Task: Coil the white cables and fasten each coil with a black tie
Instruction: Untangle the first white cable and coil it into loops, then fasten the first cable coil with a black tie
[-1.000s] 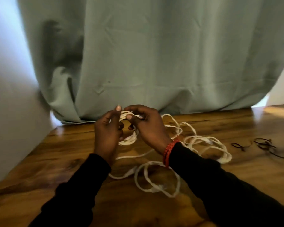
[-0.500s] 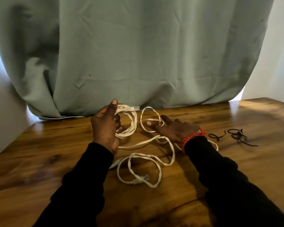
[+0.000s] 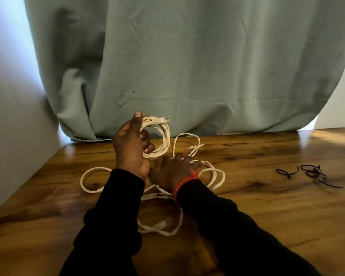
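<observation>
Right hand (image 3: 174,172) nearer, table edge (image 3: 24,182) leftward

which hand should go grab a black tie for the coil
The right hand. The black ties lie on its side of the table, and it only rests on loose cable, while the left hand grips the coil.

White cable coil (image 3: 160,140) held upright, loose cable (image 3: 211,176) sprawled, black ties (image 3: 311,173) far right

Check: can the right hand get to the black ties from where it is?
Probably yes. The right hand rests on loose white cable; only bare wooden table lies between it and the black ties.
</observation>
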